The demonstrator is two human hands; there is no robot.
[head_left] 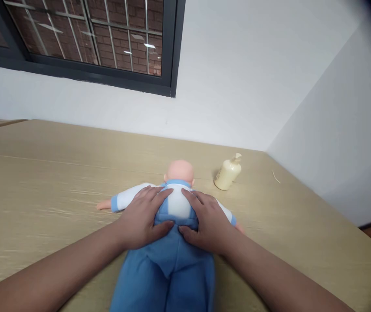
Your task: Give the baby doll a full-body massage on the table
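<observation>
A baby doll (179, 203) in blue trousers with straps and a white top lies face down, its bald head pointing away from me and its arms spread to the sides. Flat on the left side of its back rests my left hand (148, 212), fingers stretched out. My right hand (206, 219) lies opposite on the right side of the back, its fingers extended too. Both thumbs point inward at the doll's waist, with a small gap between them. The doll's face is hidden, and its feet fall outside the view.
A cream pump bottle (227, 174) stands on the wooden tabletop (58, 173), right of the doll's head. Further right lies a thin pale strand (275, 177). White walls (237, 65) border the table at the back and right, with a dark-framed barred window (169, 84) above.
</observation>
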